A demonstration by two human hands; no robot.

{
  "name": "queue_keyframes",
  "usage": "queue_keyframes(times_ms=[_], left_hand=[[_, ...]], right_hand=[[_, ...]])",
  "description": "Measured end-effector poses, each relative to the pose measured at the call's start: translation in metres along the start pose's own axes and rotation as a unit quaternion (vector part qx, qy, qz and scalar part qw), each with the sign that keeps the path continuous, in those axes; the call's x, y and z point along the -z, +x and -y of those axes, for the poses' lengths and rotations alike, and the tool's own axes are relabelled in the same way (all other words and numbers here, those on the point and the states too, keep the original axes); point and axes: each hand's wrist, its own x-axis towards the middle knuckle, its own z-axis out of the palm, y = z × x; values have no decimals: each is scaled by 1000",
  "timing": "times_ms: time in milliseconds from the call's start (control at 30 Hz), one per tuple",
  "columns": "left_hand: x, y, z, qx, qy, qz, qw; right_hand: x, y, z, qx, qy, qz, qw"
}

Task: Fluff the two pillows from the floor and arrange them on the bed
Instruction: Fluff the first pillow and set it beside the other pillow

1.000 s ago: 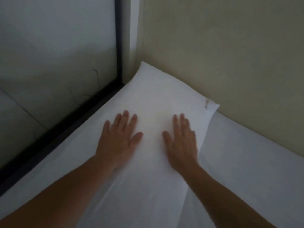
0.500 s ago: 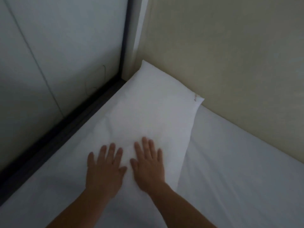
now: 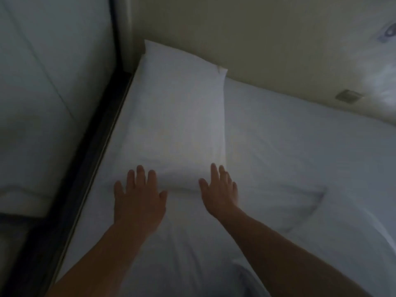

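Near the camera, hands: left hand (image 3: 139, 197) and right hand (image 3: 219, 194) lie flat with fingers spread, grasping nothing, at the near edge of the pillow (image 3: 177, 116).
Pillow place: on the bed (image 3: 300, 146), its far end in the corner against the wall (image 3: 246, 39).

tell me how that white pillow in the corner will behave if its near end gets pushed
The pillow probably squashes rather than slides: its near edge already dents between the left hand and right hand. It looks soft, light and floppy. The wall behind should stop it.
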Motion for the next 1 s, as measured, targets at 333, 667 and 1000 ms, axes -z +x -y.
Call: queue_keyframes(times_ms=[333, 667, 1000], left_hand=[[-12, -26, -125, -148, -27, 51, 987], [-108, -134, -301, -204, -45, 62, 976], [-296, -202, -443, -91, 12, 68, 993]], right_hand=[[23, -61, -61, -3, 81, -18, 997], [52, -101, -324, -10, 17, -76, 997], [11, -114, -580, 139, -113, -47, 983]])
